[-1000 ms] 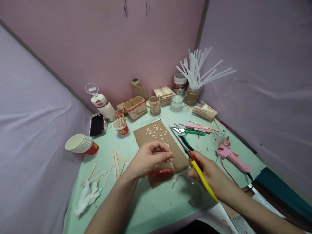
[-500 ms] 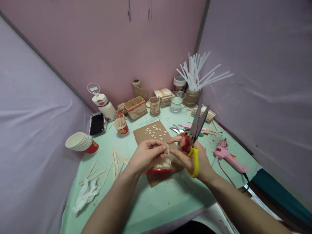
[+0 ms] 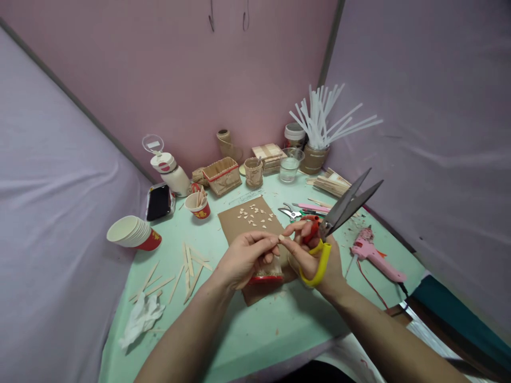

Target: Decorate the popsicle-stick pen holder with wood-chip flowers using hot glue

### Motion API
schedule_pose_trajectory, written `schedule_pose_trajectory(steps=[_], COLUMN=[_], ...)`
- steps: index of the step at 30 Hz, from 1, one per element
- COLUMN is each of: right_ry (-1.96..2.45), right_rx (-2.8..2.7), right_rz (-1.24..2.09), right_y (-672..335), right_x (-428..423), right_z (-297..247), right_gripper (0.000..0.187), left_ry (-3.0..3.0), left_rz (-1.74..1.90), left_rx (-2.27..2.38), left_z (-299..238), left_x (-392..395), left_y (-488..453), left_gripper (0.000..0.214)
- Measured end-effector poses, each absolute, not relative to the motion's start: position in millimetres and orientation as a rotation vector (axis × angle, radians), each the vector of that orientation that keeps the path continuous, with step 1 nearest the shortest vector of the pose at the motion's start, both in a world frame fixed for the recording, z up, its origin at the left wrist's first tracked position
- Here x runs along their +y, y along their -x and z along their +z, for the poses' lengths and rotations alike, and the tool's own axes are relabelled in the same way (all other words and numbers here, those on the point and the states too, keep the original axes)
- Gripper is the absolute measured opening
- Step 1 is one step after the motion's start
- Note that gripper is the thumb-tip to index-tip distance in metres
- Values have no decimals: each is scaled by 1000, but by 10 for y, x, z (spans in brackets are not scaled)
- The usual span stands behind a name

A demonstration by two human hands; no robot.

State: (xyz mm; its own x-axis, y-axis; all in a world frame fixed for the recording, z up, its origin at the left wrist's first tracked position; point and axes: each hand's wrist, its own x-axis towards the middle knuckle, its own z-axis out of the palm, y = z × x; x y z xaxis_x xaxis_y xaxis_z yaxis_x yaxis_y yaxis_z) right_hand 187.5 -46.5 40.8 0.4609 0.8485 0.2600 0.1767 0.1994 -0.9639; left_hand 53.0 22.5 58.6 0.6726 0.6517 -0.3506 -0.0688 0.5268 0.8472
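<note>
My left hand is closed in a pinch, its fingertips at a small pale chip that looks like wood. My right hand has scissors hanging on it, with red and yellow handles and blades spread toward the upper right. Its thumb and forefinger also meet at the chip. Partly hidden below my hands stands a pale, round-sided object with a red base. It rests on a brown cardboard sheet, where several small petal-shaped chips lie scattered.
A pink glue gun with its cord lies at the right. Pruning shears and pens sit beyond my right hand. Wooden sticks, stacked paper cups and a crumpled tissue are at the left. A water cup stands behind.
The scissors have swung from pointing nearly upright to pointing up and right. My right fingertips have closed in to meet my left ones, and the chip shows between them.
</note>
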Motion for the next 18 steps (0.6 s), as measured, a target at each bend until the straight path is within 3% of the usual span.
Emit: schedule_pose_trajectory(steps=[18], right_ry=[1299], right_rx=[-1009], right_rz=[809], right_y=[-1910], right_x=[-551], right_z=[340], right_gripper=[33], left_ry=[-1217], left_rz=[458], left_rx=[855], left_z=[604], left_x=[192], left_y=[-529], left_gripper=[30])
